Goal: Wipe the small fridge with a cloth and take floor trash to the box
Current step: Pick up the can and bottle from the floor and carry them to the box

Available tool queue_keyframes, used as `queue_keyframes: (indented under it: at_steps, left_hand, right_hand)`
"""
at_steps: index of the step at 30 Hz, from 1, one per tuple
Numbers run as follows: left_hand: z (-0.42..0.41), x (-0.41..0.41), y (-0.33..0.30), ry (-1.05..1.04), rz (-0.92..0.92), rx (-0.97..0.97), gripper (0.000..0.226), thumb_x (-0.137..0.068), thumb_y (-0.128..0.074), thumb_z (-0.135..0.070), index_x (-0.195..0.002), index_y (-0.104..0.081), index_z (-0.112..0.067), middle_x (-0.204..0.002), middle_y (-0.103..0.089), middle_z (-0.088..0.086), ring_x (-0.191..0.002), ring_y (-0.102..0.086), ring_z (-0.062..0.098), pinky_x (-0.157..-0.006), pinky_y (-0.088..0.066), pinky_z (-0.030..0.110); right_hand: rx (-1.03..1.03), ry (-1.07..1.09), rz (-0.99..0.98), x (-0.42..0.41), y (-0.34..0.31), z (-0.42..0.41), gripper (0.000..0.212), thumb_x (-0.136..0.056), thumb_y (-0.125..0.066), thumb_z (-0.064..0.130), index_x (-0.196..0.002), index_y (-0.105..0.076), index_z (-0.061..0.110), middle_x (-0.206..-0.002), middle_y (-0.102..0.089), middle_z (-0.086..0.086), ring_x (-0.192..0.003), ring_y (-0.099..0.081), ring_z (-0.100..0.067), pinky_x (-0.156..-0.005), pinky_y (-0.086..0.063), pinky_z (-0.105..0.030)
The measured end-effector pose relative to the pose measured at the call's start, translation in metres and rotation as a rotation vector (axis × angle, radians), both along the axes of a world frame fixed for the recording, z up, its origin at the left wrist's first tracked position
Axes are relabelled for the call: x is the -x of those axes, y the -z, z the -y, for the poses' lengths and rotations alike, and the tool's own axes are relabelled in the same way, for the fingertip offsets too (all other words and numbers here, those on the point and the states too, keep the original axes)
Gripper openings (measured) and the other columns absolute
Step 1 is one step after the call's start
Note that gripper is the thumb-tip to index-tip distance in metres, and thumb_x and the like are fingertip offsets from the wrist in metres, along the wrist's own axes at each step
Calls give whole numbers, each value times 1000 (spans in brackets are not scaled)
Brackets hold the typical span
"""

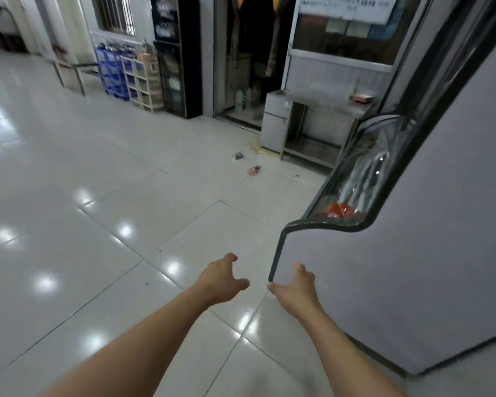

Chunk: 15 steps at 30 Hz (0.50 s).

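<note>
Fridge (pixel 272 124): sm., white, 2 doors

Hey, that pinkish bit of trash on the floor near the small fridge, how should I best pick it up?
The pinkish wrapper lies flat on the tile, apart from the other scrap. Probably come straight down from above and pinch its raised, crumpled edge; a flat thing offers no side grip. Both the left hand and the right hand are empty.

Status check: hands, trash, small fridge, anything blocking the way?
Left hand and right hand open, empty. Two trash bits on floor ahead. Small fridge beyond. Display freezer close right; path open.
</note>
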<state>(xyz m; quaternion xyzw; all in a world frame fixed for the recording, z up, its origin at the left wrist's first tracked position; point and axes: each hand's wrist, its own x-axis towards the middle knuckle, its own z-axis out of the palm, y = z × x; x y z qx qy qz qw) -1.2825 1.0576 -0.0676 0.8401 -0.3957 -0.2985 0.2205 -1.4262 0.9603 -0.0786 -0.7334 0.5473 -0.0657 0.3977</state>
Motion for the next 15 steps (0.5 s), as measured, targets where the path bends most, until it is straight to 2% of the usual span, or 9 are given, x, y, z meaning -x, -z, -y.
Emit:
queue_keyframes:
  at_steps: [4,8,15]
  left_hand:
    - [-9,-92,-21,-30,22,29,69,-84,-61,-41,-142,-29,-19,-136,-48,8,-113,-54,22,-89,-43,29]
    - [-17,-180,-40,-65,22,42,70,-83,-62,-41,-142,-29,-20,-135,-48,10,-114,-53,24,-92,-45,31]
    - [4,-291,-59,-70,12,101,70,-82,-62,-42,-141,-30,-21,-134,-48,9,-111,-54,24,-93,-46,34]
  right_hand:
    - [63,-22,32,-92,-24,1,86,-80,-68,37,-145,-18,12,-144,-25,-12,-127,-41,-29,-102,-41,-37]
    - [101,-36,53,-176,-45,-3,88,-81,-67,38,-146,-15,12,-146,-22,-12,-130,-37,-29,-100,-39,-36]
    - [137,-65,91,-285,-67,16,87,-82,-65,38,-147,-12,14,-148,-18,-10,-131,-35,-28,-101,-40,-37]
